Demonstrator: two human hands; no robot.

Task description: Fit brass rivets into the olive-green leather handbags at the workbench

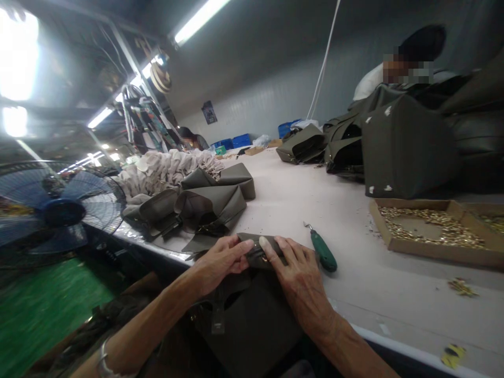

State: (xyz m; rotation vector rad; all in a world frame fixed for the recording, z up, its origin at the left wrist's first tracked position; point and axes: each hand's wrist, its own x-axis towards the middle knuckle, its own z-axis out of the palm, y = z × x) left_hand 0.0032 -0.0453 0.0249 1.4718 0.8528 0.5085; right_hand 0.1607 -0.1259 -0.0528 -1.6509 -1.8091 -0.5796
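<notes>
A dark olive bag [255,320] lies at the table's front edge, its upper part on the table and the rest hanging toward me. My left hand [220,262] grips its folded edge, thumb on top and fingers curled beneath. On the right side of the same edge rests my right hand [295,268], thumb pressing near a small metal piece and fingers bent over the material. A green-handled hook tool [323,251] lies on the table just right of my right hand, touched by neither hand.
Olive bags [212,207] and pale cloth bundles [157,170] lie at the left. A cardboard tray [425,252] of brass-coloured pieces, loose pieces [462,287] and stacked bags [405,147] are at the right. A fan [63,210] stands left; people sit beyond.
</notes>
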